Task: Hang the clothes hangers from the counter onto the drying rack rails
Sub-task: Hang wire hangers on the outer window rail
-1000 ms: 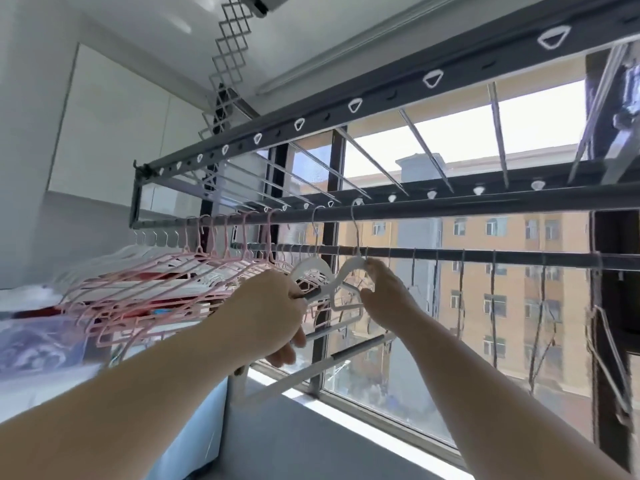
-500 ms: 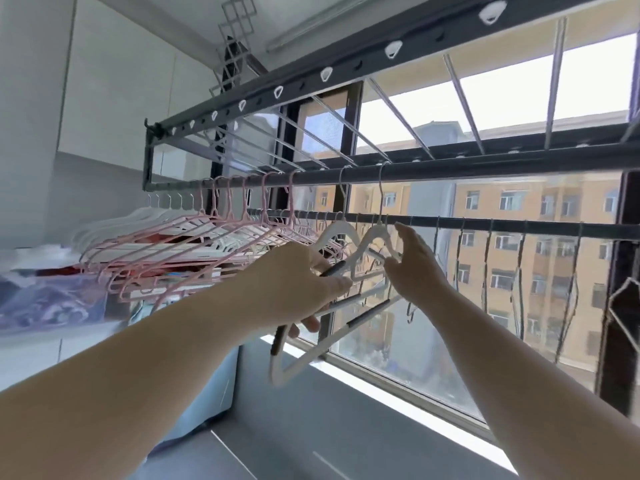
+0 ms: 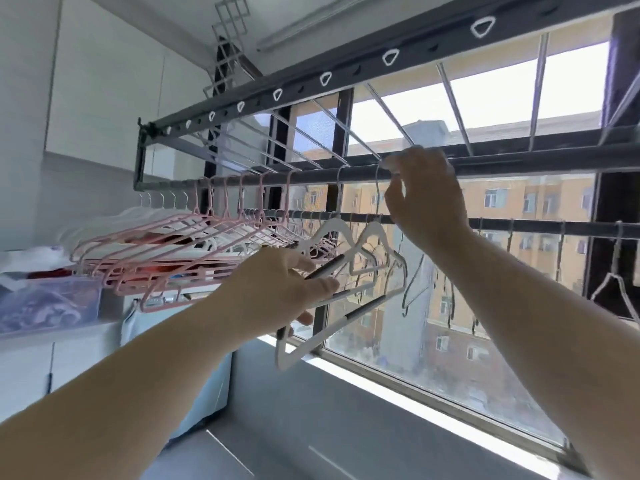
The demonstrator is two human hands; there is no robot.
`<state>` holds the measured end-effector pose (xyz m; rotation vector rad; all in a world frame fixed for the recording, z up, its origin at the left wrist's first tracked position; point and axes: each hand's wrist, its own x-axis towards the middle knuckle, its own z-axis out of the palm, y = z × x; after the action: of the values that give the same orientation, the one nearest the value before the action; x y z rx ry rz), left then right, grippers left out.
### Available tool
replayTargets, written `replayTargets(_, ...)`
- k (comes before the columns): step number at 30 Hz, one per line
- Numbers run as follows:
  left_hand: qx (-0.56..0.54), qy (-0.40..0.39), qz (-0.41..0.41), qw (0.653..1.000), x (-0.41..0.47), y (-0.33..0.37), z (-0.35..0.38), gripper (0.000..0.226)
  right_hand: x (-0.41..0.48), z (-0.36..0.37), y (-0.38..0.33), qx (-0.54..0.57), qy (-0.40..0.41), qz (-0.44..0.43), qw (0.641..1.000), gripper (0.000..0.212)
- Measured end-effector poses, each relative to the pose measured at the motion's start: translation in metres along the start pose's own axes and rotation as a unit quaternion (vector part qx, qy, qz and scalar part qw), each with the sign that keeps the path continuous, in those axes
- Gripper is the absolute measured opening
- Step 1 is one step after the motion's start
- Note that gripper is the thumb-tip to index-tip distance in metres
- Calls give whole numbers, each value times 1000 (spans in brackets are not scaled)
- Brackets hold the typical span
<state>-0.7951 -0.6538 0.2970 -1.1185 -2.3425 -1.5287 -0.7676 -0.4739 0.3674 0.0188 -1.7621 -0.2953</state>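
On the rack's near rail (image 3: 242,180) we've got two white hangers (image 3: 375,268) hooked beside the pink hangers (image 3: 166,251), bare rail open to their right. Our right hand (image 3: 424,199) pinches one hook; left hand (image 3: 277,289) fingers grip the hanger bars.

No readable text, labels or numbers anywhere.
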Motion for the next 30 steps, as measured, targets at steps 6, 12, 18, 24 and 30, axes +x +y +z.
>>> replayTargets(6,-22,-2,4,1000,-6,-16,3,14,57,2,-13,-215,-205,12,955,39)
replayTargets(12,106,2,70,992,-7,-30,7,32,65,12,-5,-230,-315,113,914,34)
replayTargets(18,125,10,101,987,-7,-32,8,32,60,17,-5,-271,-319,96,903,49)
replayTargets(24,119,20,104,987,-5,-36,7,32,64,25,-4,-277,-331,97,897,44)
replayTargets(30,108,18,121,987,-4,-35,11,32,60,18,2,-231,-337,127,904,42)
